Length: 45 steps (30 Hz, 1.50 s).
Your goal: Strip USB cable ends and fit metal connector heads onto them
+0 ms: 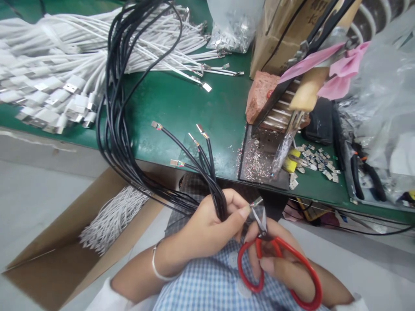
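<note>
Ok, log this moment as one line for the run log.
left hand: grips black cables | right hand: holds scissors, blades at cable end | bench: white cables, loose connectors

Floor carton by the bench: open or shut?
Open: the cardboard box has its flaps folded out, and white cables show inside.

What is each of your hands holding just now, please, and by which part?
The left hand grips the bundle of black cables near its loose ends; the right hand holds the red scissors by their loop handles.
</note>
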Each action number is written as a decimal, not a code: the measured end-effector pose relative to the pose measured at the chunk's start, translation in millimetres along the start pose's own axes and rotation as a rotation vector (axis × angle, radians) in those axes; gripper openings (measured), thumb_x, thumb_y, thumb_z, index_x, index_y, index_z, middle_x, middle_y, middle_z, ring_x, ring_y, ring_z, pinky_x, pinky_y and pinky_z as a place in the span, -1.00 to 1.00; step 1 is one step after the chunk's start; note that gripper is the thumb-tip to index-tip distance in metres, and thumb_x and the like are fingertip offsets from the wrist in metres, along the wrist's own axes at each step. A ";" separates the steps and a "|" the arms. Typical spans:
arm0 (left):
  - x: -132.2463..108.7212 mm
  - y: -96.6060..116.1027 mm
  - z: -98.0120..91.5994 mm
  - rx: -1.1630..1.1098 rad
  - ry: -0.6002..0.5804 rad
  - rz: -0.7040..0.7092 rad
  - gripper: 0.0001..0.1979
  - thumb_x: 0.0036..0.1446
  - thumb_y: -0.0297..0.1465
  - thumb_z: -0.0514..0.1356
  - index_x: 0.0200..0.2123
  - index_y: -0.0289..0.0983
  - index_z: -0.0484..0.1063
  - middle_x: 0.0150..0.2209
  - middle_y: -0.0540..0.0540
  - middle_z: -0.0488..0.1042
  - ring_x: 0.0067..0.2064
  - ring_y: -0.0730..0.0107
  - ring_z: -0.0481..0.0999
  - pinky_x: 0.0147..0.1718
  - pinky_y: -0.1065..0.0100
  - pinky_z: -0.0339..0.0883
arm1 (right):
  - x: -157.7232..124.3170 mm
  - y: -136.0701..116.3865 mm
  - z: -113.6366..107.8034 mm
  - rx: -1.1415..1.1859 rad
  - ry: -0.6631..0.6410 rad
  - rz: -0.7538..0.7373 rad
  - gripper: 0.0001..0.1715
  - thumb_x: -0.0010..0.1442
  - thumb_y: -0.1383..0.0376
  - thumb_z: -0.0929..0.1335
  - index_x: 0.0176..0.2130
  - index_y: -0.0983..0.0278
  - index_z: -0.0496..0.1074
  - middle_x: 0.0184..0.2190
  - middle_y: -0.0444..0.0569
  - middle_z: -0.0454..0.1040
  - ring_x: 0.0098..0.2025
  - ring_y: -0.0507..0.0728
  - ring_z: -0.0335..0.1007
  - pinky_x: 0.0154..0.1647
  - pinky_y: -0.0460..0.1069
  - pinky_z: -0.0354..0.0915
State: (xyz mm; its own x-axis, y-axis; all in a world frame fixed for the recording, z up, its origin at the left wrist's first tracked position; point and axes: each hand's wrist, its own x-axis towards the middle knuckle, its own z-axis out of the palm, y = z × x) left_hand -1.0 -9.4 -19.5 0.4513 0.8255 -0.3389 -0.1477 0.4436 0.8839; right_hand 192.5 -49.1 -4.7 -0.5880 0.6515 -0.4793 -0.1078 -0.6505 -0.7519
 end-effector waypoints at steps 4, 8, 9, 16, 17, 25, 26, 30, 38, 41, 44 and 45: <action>0.9 -0.6 -0.2 -0.010 -0.008 0.009 -0.76 0.28 -0.25 0.19 -0.30 -0.33 0.37 -0.60 0.06 0.37 -0.59 0.56 0.33 -0.61 0.57 0.17 | 1.6 3.3 0.4 0.028 -0.018 -0.040 -0.65 0.25 0.10 0.41 -0.07 0.22 0.33 -0.46 -0.14 0.44 -0.43 0.09 0.48 -0.35 0.01 0.37; 0.3 -1.9 -0.4 -0.015 -0.007 0.008 -0.76 0.29 -0.24 0.19 -0.29 -0.32 0.36 -0.60 0.06 0.36 -0.58 0.57 0.32 -0.61 0.58 0.17 | 3.7 6.3 0.3 0.036 -0.025 -0.107 -0.69 0.25 0.13 0.41 -0.07 0.21 0.34 -0.46 -0.16 0.43 -0.46 0.05 0.44 -0.40 -0.04 0.35; 0.2 -2.4 -0.5 -0.014 -0.006 0.009 -0.76 0.29 -0.24 0.19 -0.29 -0.32 0.36 -0.60 0.06 0.36 -0.58 0.56 0.33 -0.61 0.58 0.17 | 3.9 7.0 0.1 0.033 -0.025 -0.112 -0.69 0.25 0.13 0.40 -0.07 0.21 0.34 -0.46 -0.16 0.44 -0.46 0.04 0.44 -0.41 -0.05 0.34; 0.2 -2.4 -0.6 0.012 -0.029 0.031 -0.77 0.30 -0.25 0.17 -0.30 -0.32 0.35 -0.58 0.04 0.37 -0.56 0.55 0.32 -0.58 0.55 0.20 | 2.5 11.1 -1.4 -0.015 -0.017 -0.125 -0.67 0.27 0.10 0.38 -0.06 0.21 0.32 -0.49 -0.16 0.42 -0.50 0.03 0.38 -0.43 -0.05 0.32; 0.1 -1.7 -0.4 0.016 -0.036 0.032 -0.77 0.30 -0.26 0.16 -0.30 -0.32 0.34 -0.57 0.04 0.38 -0.56 0.55 0.31 -0.58 0.55 0.20 | 2.4 11.4 -1.2 -0.033 -0.012 -0.131 -0.66 0.27 0.09 0.38 -0.06 0.21 0.32 -0.49 -0.17 0.41 -0.51 0.03 0.35 -0.44 -0.06 0.31; -1.1 -1.9 -0.3 0.113 -0.020 0.050 -0.75 0.30 -0.26 0.14 -0.33 -0.34 0.38 -0.56 -0.01 0.40 -0.56 0.53 0.27 -0.59 0.52 0.14 | 4.2 14.7 -6.8 -0.227 0.071 -0.202 -0.67 0.30 0.02 0.33 -0.12 0.22 0.37 -0.50 -0.17 0.34 -0.54 -0.01 0.23 -0.53 -0.12 0.24; -1.1 -2.1 -0.2 0.116 -0.019 0.047 -0.75 0.30 -0.26 0.14 -0.33 -0.34 0.38 -0.56 -0.02 0.40 -0.56 0.53 0.27 -0.59 0.51 0.14 | 4.4 15.2 -8.1 -0.230 0.053 -0.204 -0.67 0.30 0.03 0.33 -0.12 0.22 0.37 -0.50 -0.16 0.35 -0.54 -0.01 0.23 -0.53 -0.12 0.25; -0.6 -1.5 0.3 0.124 -0.012 0.049 -0.77 0.28 -0.27 0.14 -0.33 -0.33 0.37 -0.57 0.01 0.37 -0.57 0.53 0.25 -0.60 0.50 0.13 | 3.4 16.4 -9.3 -0.111 0.030 -0.200 -0.64 0.26 0.03 0.37 -0.10 0.22 0.36 -0.53 -0.17 0.35 -0.56 0.00 0.20 -0.54 -0.11 0.24; -2.1 -2.1 1.1 0.157 0.010 0.042 -0.76 0.28 -0.25 0.13 -0.31 -0.32 0.37 -0.50 -0.12 0.48 -0.51 0.41 0.38 -0.54 0.40 0.19 | 0.7 12.8 -6.5 -0.045 0.053 -0.179 -0.64 0.25 0.09 0.38 -0.04 0.21 0.33 -0.52 -0.16 0.40 -0.53 0.02 0.24 -0.48 -0.09 0.21; -1.8 0.0 0.2 0.166 0.024 0.030 -0.76 0.28 -0.26 0.15 -0.30 -0.33 0.42 -0.54 -0.04 0.42 -0.55 0.49 0.32 -0.58 0.46 0.15 | -0.3 2.3 -9.4 -0.033 0.028 -0.099 -0.64 0.24 0.10 0.39 -0.07 0.24 0.33 -0.53 -0.16 0.40 -0.51 0.02 0.24 -0.45 -0.09 0.20; 0.0 2.3 -1.9 0.172 0.018 0.014 -0.75 0.29 -0.25 0.16 -0.28 -0.34 0.44 -0.60 0.02 0.37 -0.57 0.51 0.32 -0.59 0.50 0.16 | -4.3 -8.4 -14.5 0.000 -0.091 0.009 -0.63 0.20 0.11 0.41 -0.09 0.27 0.35 -0.53 -0.15 0.41 -0.52 0.01 0.25 -0.42 -0.07 0.22; 0.7 2.6 -2.7 0.170 0.002 0.012 -0.74 0.29 -0.24 0.15 -0.28 -0.34 0.45 -0.60 0.03 0.37 -0.58 0.50 0.34 -0.60 0.50 0.18 | -6.4 -10.9 -16.2 0.022 -0.111 0.043 -0.64 0.19 0.13 0.41 -0.09 0.27 0.35 -0.53 -0.15 0.42 -0.51 0.01 0.26 -0.41 -0.06 0.22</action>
State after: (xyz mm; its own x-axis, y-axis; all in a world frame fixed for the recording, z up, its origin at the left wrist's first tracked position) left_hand -3.4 -6.8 -18.2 0.4487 0.8313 -0.3281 -0.0025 0.3683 0.9297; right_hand 210.4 -39.8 -0.8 -0.6772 0.5764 -0.4573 -0.0973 -0.6863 -0.7208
